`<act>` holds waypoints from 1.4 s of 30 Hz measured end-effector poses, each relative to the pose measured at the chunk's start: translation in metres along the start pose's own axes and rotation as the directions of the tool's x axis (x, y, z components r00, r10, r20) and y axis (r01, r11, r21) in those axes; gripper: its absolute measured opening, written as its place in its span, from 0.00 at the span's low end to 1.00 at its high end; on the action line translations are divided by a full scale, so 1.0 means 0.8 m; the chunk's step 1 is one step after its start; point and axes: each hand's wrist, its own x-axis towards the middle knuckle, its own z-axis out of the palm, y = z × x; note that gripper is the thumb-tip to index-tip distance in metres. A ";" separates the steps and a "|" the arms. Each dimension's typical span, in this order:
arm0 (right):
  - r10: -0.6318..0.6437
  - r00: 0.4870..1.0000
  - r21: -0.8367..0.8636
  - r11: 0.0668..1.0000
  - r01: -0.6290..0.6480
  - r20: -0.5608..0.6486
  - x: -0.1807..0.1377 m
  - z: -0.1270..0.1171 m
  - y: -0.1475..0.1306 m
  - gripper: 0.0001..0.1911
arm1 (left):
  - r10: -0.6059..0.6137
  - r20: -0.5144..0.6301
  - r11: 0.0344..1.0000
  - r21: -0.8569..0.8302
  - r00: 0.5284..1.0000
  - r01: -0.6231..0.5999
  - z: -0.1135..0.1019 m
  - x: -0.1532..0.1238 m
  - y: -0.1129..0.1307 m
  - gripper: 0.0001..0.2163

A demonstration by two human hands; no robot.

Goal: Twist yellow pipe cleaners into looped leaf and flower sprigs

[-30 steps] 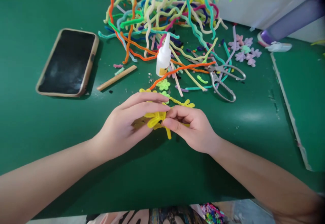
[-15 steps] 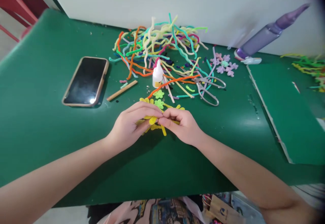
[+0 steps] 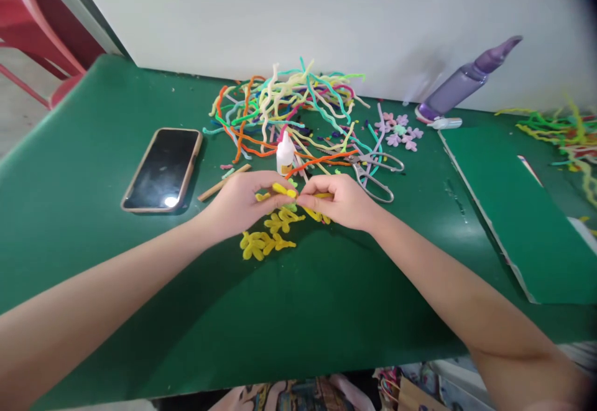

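Observation:
My left hand (image 3: 240, 203) and my right hand (image 3: 342, 201) meet over the green table (image 3: 93, 262), both pinched on a yellow pipe-cleaner piece (image 3: 284, 190) held between their fingertips. Below the hands, yellow pipe-cleaner flowers (image 3: 261, 243) lie on the table, some hanging from the held piece. A small white glue bottle (image 3: 284, 153) stands just behind my hands.
A heap of coloured pipe cleaners (image 3: 289, 103) lies at the back, scissors (image 3: 375, 171) to its right, purple flowers (image 3: 398, 131) beyond. A phone (image 3: 163, 168) and a wooden stick (image 3: 224, 182) lie left. A purple bottle (image 3: 461, 81) leans on the wall. A second green board (image 3: 504, 212) sits right.
The view has pulled back and tilted up. My hands lifted away from me with the yellow piece, uncovering yellow flowers on the table below them.

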 end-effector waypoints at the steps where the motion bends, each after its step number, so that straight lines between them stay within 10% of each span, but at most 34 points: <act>1: -0.018 1.000 -0.002 1.000 0.018 -0.022 0.005 -0.002 0.003 0.14 | -0.026 -0.008 0.999 -0.021 1.000 0.025 0.000 0.007 -0.004 0.08; 26: -0.346 0.917 -0.495 0.842 0.212 -0.196 0.014 0.019 0.033 0.13 | -0.207 0.018 0.890 -0.413 0.978 0.196 0.027 0.019 -0.031 0.11; 42: -0.388 0.903 -0.459 0.846 0.270 -0.184 0.023 0.012 0.046 0.07 | -0.187 -0.006 0.889 -0.427 0.982 0.167 0.026 0.025 -0.040 0.08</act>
